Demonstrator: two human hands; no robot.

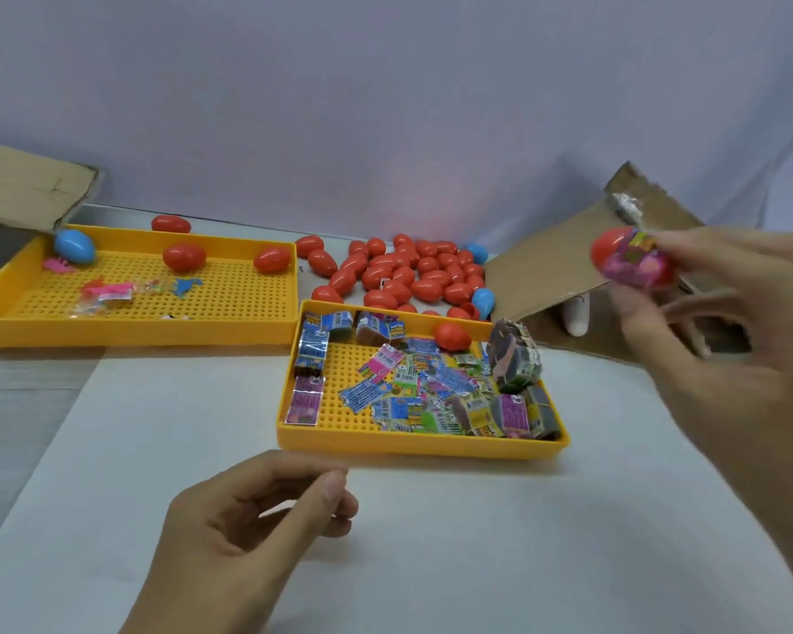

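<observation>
Since our right hand (724,313) barely pinches the wrapped red egg (628,263), it could drop beside the label tray (413,447). Our left hand (243,523) curls loosely, empty.

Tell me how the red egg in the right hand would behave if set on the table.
The red egg, pinched in the right hand, is rounded and smooth, so it would probably roll; the loose eggs behind the tray lie on their sides. It looks like thin plastic, so it is likely light. The printed wrap round it may make it slippery.
</observation>
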